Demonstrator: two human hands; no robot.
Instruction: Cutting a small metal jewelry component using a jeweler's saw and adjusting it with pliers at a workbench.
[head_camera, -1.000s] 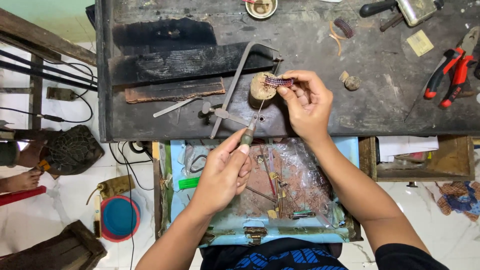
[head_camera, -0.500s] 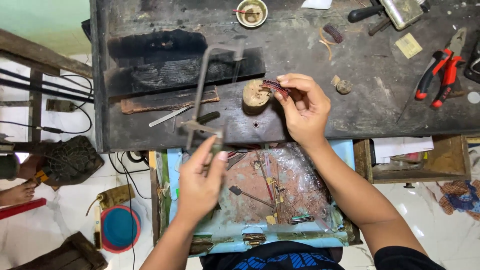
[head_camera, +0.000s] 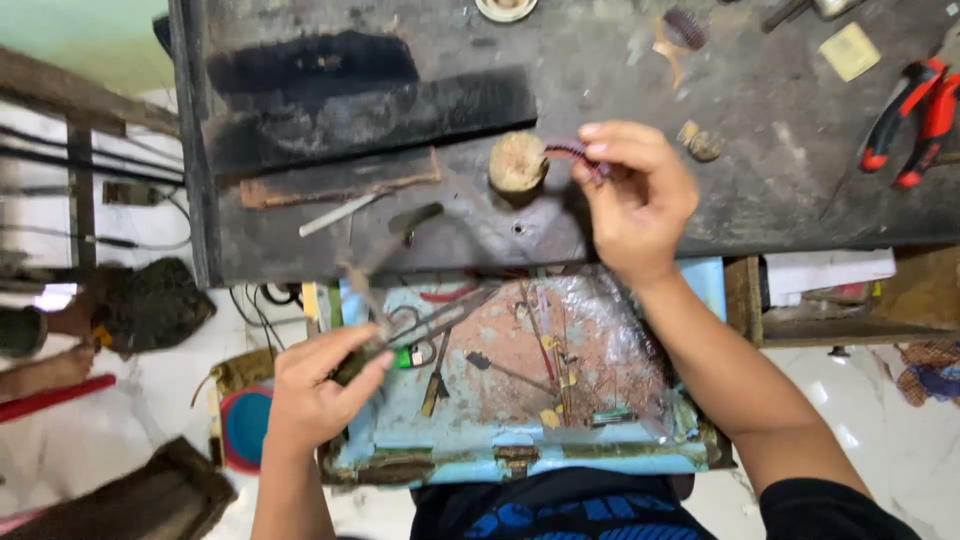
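**Saw frame in one hand, tiny ribbed piece pinched at the peg in the other**

The left hand (head_camera: 318, 395) is closed around the handle of a thin metal saw frame (head_camera: 400, 320), which is blurred, so the exact finger placement can't be made out. The frame's long axis is seen running from the fist up and away, tilted toward the bench edge, handle end low and far end high.

The right hand (head_camera: 635, 205) is pinched shut on a small dark reddish ribbed piece (head_camera: 568, 152), held between thumb and fingertips with its free end touching or just beside the round wooden peg (head_camera: 517, 162); which of the two can't be told. The piece lies roughly sideways, pointing from the fingers toward the peg.

Handling guess: the little piece is probably light, thin and easily bent or dropped, so it's best gripped close to the end being worked, braced on the peg. The frame looks stiff but its blade would be fragile, so the handle is the place to hold it.

Below both hands an open blue drawer (head_camera: 520, 455) with scattered tools is seen. Well off past the right hand, red-handled pliers (head_camera: 905, 120) are lying on the dark workbench (head_camera: 780, 190).
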